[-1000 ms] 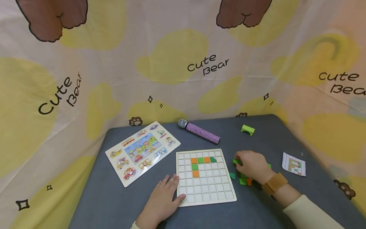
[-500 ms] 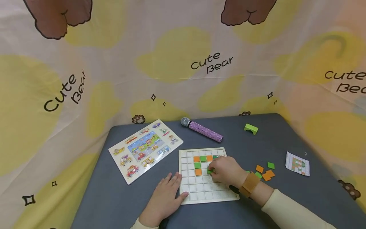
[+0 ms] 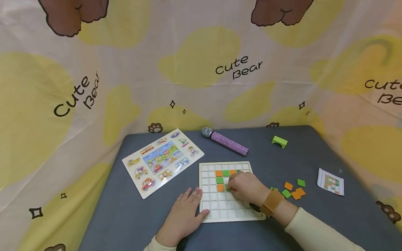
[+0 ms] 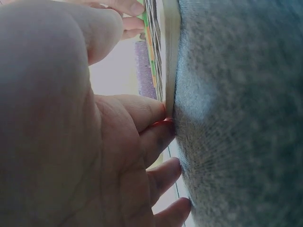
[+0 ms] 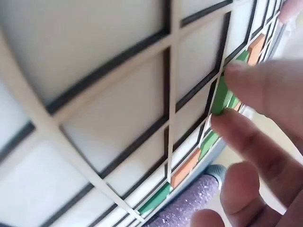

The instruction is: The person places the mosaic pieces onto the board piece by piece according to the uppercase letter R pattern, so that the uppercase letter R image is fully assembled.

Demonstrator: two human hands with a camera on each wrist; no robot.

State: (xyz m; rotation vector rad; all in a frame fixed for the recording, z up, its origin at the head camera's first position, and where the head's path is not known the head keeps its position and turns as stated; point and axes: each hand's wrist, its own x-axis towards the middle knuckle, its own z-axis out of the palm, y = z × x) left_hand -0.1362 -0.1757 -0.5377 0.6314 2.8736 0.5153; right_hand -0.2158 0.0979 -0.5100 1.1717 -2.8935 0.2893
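A white grid board [image 3: 216,206] with a pale wooden frame lies on the grey table. Orange tiles [image 3: 218,173] and green tiles [image 3: 226,173] fill an upper row and part of a column, with a dark green rounded tile [image 5: 156,197] at the row's right end. Between thumb and index finger, my right hand [image 3: 248,187] pinches a green square tile [image 5: 219,96] at the cell right of the lowest orange tile [image 3: 221,187]. My left hand [image 3: 185,217] rests flat at the board's left edge, fingers extended, thumb on its lower left corner.
Loose orange [image 3: 296,195] and green tiles [image 3: 300,182] lie right of the board. Beyond them is a printed pattern card [image 3: 331,182]. A vehicle puzzle [image 3: 148,169], a purple glitter microphone [image 3: 229,143] and a green arch block [image 3: 279,141] sit farther back.
My right hand has come left from the loose tiles to the board, carrying a green tile, then shifted slightly toward the orange tile. My left hand has stayed at the board's edge.
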